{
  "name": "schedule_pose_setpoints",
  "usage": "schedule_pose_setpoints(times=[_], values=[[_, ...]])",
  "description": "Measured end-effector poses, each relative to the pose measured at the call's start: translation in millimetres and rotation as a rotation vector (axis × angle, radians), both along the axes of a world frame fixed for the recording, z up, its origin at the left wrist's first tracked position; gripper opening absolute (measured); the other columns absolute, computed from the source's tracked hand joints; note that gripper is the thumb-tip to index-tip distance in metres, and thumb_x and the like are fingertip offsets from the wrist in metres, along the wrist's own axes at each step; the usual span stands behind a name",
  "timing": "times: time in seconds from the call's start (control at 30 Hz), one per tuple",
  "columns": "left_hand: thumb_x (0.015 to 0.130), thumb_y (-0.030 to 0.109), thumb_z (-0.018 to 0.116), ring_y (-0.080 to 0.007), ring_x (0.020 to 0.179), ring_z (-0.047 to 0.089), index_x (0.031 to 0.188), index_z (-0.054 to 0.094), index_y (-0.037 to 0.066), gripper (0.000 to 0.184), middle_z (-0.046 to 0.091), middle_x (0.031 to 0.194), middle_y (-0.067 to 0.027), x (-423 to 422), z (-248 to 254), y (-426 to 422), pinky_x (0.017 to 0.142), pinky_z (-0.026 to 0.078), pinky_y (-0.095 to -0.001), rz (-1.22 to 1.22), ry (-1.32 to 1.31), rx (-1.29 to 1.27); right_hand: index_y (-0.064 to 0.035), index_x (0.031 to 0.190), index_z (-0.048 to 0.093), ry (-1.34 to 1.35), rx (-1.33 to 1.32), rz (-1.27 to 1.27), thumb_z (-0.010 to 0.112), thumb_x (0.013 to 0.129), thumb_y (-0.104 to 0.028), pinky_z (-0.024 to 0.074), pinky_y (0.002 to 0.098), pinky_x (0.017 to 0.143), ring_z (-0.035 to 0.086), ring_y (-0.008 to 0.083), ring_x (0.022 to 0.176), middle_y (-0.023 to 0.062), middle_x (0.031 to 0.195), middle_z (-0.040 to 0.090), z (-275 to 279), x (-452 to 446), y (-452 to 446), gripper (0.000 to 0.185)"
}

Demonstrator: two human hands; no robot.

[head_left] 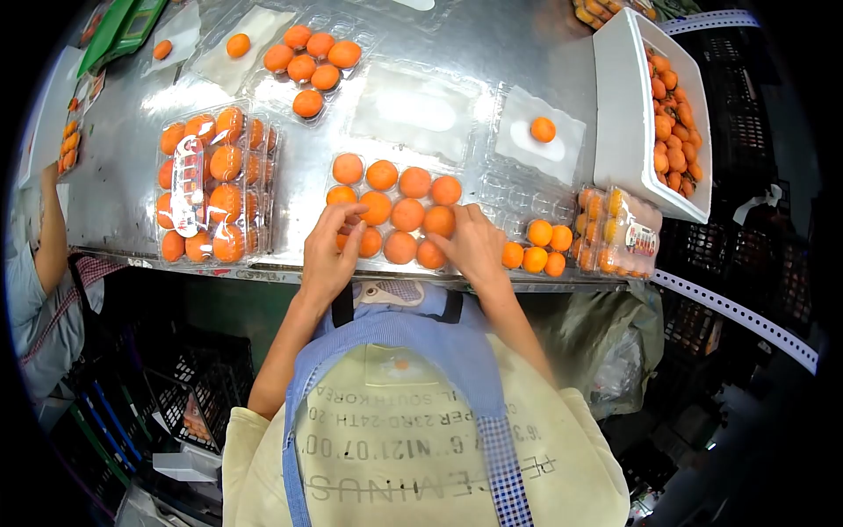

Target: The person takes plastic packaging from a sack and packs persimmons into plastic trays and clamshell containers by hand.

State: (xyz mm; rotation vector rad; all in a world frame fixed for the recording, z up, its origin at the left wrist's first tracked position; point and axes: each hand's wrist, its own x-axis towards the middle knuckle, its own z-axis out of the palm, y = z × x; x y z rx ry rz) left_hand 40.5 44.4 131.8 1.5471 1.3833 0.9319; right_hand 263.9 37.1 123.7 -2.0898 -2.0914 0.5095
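Several orange fruits (pixel 407 214) sit in rows in an open clear plastic tray at the table's front edge. On the tray's left side, my left hand (pixel 334 246) has thumb and fingers curled around a fruit at the tray's edge. My right hand (pixel 471 244) touches the tray's right side, its fingers against the fruits there; what its fingertips hold, if anything, is partly hidden. The tray's empty clear lid (pixel 408 110) lies open behind the fruits. Right of my right hand, another clear tray holds several smaller orange fruits (pixel 536 259).
Filled clear packs (pixel 224 198) are stacked at left, and more (pixel 625 233) at right. A white foam box (pixel 619 114) of fruits stands at back right. Behind are a partly filled tray (pixel 307 104) and a green basket (pixel 118 39). Another person's arm (pixel 53 224) is far left.
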Motion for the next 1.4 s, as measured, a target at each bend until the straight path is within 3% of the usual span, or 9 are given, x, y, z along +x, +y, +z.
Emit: schedule_pose_setpoints(times=[0.23, 0.33, 0.43, 0.53, 0.63, 0.77, 0.83, 1.07, 1.4], values=[[0.084, 0.003, 0.056, -0.0173, 0.083, 0.06, 0.103, 0.059, 0.002, 0.019, 0.058, 0.095, -0.0091, -0.6, 2.2, -3.6, 0.071, 0.048, -0.0271, -0.012, 0.006, -0.012, -0.0033, 0.091, 0.06, -0.014, -0.045, -0.039, 0.072, 0.064, -0.035, 0.0488, 0.0415, 0.063, 0.061, 0.0316, 0.079, 0.0121, 0.088, 0.06, -4.8, -0.6, 5.7, 0.044], [0.084, 0.003, 0.056, -0.0166, 0.083, 0.06, 0.104, 0.059, 0.002, 0.02, 0.058, 0.095, -0.0084, -3.0, 4.0, -3.9, 0.071, 0.048, -0.0265, 0.003, -0.015, -0.06, -0.0014, 0.093, 0.062, 0.18, -0.125, -0.154, 0.071, 0.063, -0.039, 0.0496, 0.0404, 0.067, 0.062, 0.0321, 0.081, 0.0141, 0.092, 0.062, -1.5, 13.7, 7.0, 0.048], [0.085, 0.004, 0.057, -0.0162, 0.083, 0.06, 0.107, 0.057, 0.002, 0.023, 0.059, 0.096, -0.0085, -1.9, 1.3, -4.3, 0.072, 0.048, -0.0261, -0.017, -0.083, -0.117, 0.0011, 0.096, 0.063, 0.311, -0.257, -0.23, 0.073, 0.063, -0.037, 0.05, 0.0345, 0.071, 0.063, 0.0253, 0.082, 0.0143, 0.094, 0.065, 5.7, 22.0, 8.8, 0.052], [0.083, 0.007, 0.061, -0.0156, 0.085, 0.059, 0.115, 0.053, 0.003, 0.033, 0.058, 0.1, -0.0091, 7.4, 4.1, -2.4, 0.075, 0.048, -0.0263, -0.112, -0.22, -0.255, 0.002, 0.103, 0.062, 0.617, -0.424, -0.318, 0.074, 0.068, -0.03, 0.0491, 0.03, 0.075, 0.062, 0.018, 0.082, 0.0122, 0.091, 0.065, 7.4, 25.0, 7.7, 0.049], [0.079, 0.007, 0.066, -0.0147, 0.088, 0.059, 0.122, 0.047, 0.003, 0.046, 0.058, 0.105, -0.0096, 24.8, 22.0, -0.5, 0.077, 0.048, -0.027, -0.217, -0.243, -0.258, 0.0023, 0.112, 0.057, 1.194, -0.439, -0.286, 0.073, 0.073, -0.021, 0.0484, 0.0286, 0.078, 0.06, 0.0156, 0.086, 0.0105, 0.093, 0.063, -5.1, 17.3, 0.7, 0.048], [0.072, 0.011, 0.074, -0.0203, 0.095, 0.061, 0.122, 0.048, 0.004, 0.057, 0.056, 0.117, -0.0119, 32.0, 23.2, -1.6, 0.077, 0.051, -0.0309, -0.255, -0.419, -0.281, 0.0011, 0.12, 0.05, 1.316, -0.455, -0.152, 0.07, 0.076, -0.014, 0.0484, 0.0303, 0.08, 0.06, 0.0172, 0.091, 0.0113, 0.103, 0.06, 31.8, -3.5, -0.6, 0.051], [0.072, 0.008, 0.074, -0.0214, 0.102, 0.058, 0.12, 0.05, 0.004, 0.054, 0.055, 0.119, -0.0125, 30.5, 21.6, -2.7, 0.08, 0.05, -0.0319, -0.216, -0.406, -0.113, 0.0004, 0.122, 0.048, 1.392, -0.448, -0.144, 0.07, 0.077, -0.012, 0.0482, 0.0295, 0.081, 0.059, 0.0164, 0.092, 0.0111, 0.109, 0.057, 42.7, -7.8, -0.1, 0.052], [0.068, -0.001, 0.072, -0.0242, 0.109, 0.055, 0.116, 0.054, 0.004, 0.051, 0.056, 0.119, -0.0139, 24.2, 20.3, -1.2, 0.086, 0.048, -0.033, -0.27, -0.232, 0.263, -0.0023, 0.12, 0.049, 1.367, -0.398, -0.081, 0.068, 0.079, -0.011, 0.0477, 0.0274, 0.079, 0.058, 0.0126, 0.087, 0.0067, 0.105, 0.056, 48.8, -10.9, 2.8, 0.046], [0.064, -0.004, 0.071, -0.0205, 0.08, 0.056, 0.118, 0.053, 0.005, 0.057, 0.059, 0.097, -0.0083, 28.9, 21.4, -5.6, 0.067, 0.046, -0.0287, -0.181, -0.236, 0.178, -0.0023, 0.116, 0.048, 1.328, -0.401, -0.053, 0.067, 0.079, -0.012, 0.047, 0.0266, 0.078, 0.053, 0.0121, 0.093, 0.0059, 0.108, 0.053, 45.4, -12.4, 5.3, 0.042]])
